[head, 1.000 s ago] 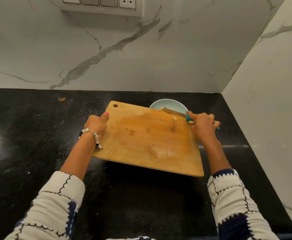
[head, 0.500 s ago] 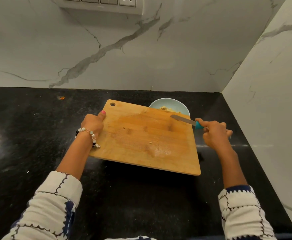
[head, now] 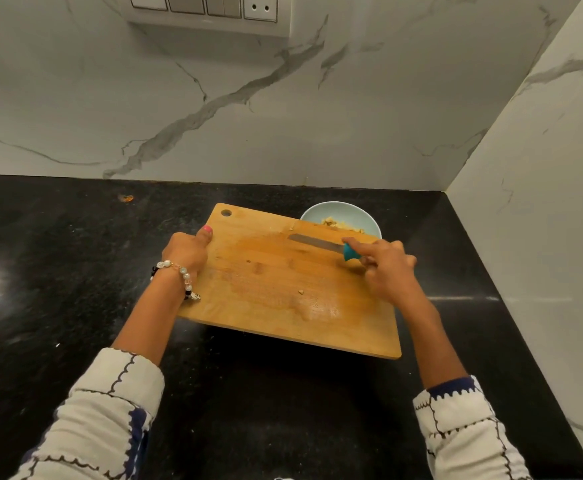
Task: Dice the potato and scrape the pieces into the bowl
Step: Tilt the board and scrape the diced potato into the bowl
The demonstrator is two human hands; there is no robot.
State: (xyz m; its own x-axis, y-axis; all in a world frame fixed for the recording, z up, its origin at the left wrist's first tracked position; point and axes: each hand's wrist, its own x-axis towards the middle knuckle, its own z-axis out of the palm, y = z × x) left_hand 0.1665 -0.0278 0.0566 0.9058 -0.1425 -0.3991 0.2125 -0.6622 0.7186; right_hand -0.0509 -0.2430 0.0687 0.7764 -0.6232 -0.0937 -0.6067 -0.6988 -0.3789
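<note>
Head view: smooth rectangular wooden board [head: 283,292]

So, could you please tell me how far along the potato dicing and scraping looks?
Mostly done: diced potato sits in the pale blue bowl. The left hand tilts the wooden cutting board; the right hand holds the teal-handled knife. A few crumbs remain.

left hand [head: 185,252] tilts the cutting board [head: 283,285] over the bowl [head: 343,213]; right hand [head: 388,270] lays the knife [head: 321,244] across it.
</note>
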